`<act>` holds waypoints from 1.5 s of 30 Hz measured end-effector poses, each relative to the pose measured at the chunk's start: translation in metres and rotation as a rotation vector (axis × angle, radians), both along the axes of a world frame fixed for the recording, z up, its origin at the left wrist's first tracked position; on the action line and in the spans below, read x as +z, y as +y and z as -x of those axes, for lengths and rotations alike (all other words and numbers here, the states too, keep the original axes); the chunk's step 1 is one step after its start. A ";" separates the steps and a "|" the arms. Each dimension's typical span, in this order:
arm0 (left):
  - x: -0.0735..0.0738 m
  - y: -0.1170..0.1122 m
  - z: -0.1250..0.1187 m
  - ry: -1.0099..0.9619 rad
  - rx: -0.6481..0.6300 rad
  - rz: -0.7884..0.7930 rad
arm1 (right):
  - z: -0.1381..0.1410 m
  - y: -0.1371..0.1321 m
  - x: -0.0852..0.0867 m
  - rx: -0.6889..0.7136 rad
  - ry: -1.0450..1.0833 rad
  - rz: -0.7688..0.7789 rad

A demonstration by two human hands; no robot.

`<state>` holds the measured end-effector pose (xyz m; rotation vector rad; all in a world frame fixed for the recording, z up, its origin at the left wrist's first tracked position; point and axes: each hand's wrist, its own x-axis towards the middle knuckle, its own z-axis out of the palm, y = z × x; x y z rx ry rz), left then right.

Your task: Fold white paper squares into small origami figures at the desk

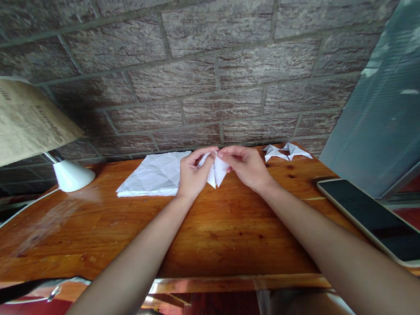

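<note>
Both my hands meet over the far middle of a wooden table (218, 227). My left hand (192, 172) and my right hand (247, 166) each pinch a small folded white paper piece (216, 172), which hangs between them a little above the tabletop. A stack of creased white paper sheets (153, 176) lies just left of my left hand. Two finished folded paper shapes (285, 151) rest on the table to the right of my right hand, near the wall.
A smartphone (382, 221) with a dark screen lies at the table's right edge. A white lamp base (71, 176) stands at the back left under a newspaper-covered shade (8, 120). A brick wall (198, 57) backs the table; a glass panel (397, 106) slants at right.
</note>
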<state>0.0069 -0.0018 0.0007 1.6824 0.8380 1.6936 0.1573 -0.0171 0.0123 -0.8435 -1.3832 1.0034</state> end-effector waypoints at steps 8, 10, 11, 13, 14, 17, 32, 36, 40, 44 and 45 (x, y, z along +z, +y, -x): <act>0.002 0.002 0.001 0.017 -0.038 0.020 | -0.001 0.000 0.000 0.010 0.009 -0.008; 0.001 0.003 0.001 0.014 -0.029 0.015 | 0.000 -0.001 0.000 0.010 0.006 -0.011; 0.000 0.003 0.001 0.012 -0.022 0.019 | 0.000 -0.001 0.000 0.013 0.004 -0.010; -0.001 0.003 0.000 0.003 -0.014 0.036 | 0.000 -0.001 0.000 0.026 0.002 -0.005; -0.002 0.004 0.000 -0.003 -0.015 0.046 | 0.000 -0.001 0.000 0.034 0.002 -0.002; -0.004 0.004 -0.001 -0.018 -0.026 0.069 | -0.002 -0.001 0.000 0.049 -0.005 0.006; -0.003 0.003 0.001 -0.056 -0.075 0.116 | -0.004 -0.007 0.009 0.059 -0.047 0.010; -0.003 0.003 0.001 -0.051 -0.096 0.112 | -0.005 -0.006 0.008 0.070 -0.054 -0.007; -0.002 0.003 0.002 -0.051 -0.131 0.122 | -0.006 -0.006 0.007 0.071 -0.053 -0.004; -0.001 0.005 0.003 -0.102 -0.205 0.183 | -0.005 -0.007 0.010 0.076 -0.031 -0.001; -0.001 0.005 0.003 -0.117 -0.229 0.204 | -0.005 -0.007 0.011 0.078 -0.022 0.004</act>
